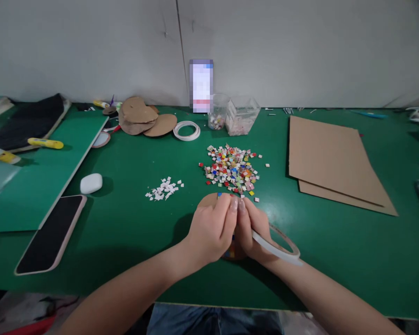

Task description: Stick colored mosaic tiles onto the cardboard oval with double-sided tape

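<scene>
My left hand (212, 228) and my right hand (253, 228) meet above a round cardboard piece (206, 200) with coloured tiles on it. Both hands are closed, thumbs and fingertips pinched together; what the left fingertips hold is too small to make out. A roll of white tape (277, 249) hangs from my right hand and lies against the wrist. Just beyond the hands is a heap of coloured mosaic tiles (230, 170). Small white paper bits (165, 189) are scattered to the left. The hands hide most of the cardboard piece.
Cardboard sheets (330, 163) lie on the right. Clear containers (242, 116), another tape roll (186, 131) and cardboard discs (136, 116) stand or lie along the back. A phone (50, 235), a white case (91, 184) and a green board (56, 172) with a yellow cutter (45, 143) occupy the left.
</scene>
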`<state>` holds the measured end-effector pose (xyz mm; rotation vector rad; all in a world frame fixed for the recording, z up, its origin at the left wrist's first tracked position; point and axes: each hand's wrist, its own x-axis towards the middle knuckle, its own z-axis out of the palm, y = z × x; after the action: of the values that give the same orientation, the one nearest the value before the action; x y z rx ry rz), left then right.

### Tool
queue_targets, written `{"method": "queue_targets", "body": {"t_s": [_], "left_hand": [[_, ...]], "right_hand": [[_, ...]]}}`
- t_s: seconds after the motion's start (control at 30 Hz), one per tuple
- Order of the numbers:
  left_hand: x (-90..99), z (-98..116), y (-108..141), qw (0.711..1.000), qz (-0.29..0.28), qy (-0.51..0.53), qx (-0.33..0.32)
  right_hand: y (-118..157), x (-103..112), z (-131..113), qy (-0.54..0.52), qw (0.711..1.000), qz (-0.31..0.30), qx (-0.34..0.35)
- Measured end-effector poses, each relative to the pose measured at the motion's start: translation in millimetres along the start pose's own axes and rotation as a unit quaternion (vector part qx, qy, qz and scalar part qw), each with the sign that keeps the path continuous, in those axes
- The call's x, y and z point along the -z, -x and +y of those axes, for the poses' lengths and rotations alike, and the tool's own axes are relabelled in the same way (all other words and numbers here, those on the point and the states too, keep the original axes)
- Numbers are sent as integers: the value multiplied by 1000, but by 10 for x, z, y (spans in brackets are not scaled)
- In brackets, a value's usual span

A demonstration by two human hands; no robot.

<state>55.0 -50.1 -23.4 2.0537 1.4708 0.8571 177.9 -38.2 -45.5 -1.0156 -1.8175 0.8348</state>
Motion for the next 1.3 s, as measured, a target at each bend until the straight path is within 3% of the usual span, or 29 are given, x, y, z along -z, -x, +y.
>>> {"method": "queue_targets", "body": {"t_s": [0.27, 0.4, 0.53, 0.77, 1.07, 1.3], "left_hand": [[15, -56, -70, 998, -9, 48, -31], [22, -80, -86, 997, -23, 76, -21], [36, -73, -89, 997, -29, 73, -11], [91, -87, -111, 996, -62, 55, 9], [131, -98, -122, 997, -72, 31, 6], [126, -86, -138, 986, -77, 138, 49]], "right_hand": [[8, -5, 20, -78, 995, -5, -62], [-2, -36, 38, -120, 989, 20, -87], [-2, -48, 33, -144, 984, 8, -101], [2, -22, 59, -115, 991, -11, -66], [-9, 4, 27, -33, 996, -44, -70], [-14, 18, 9, -45, 996, -29, -74]]}}
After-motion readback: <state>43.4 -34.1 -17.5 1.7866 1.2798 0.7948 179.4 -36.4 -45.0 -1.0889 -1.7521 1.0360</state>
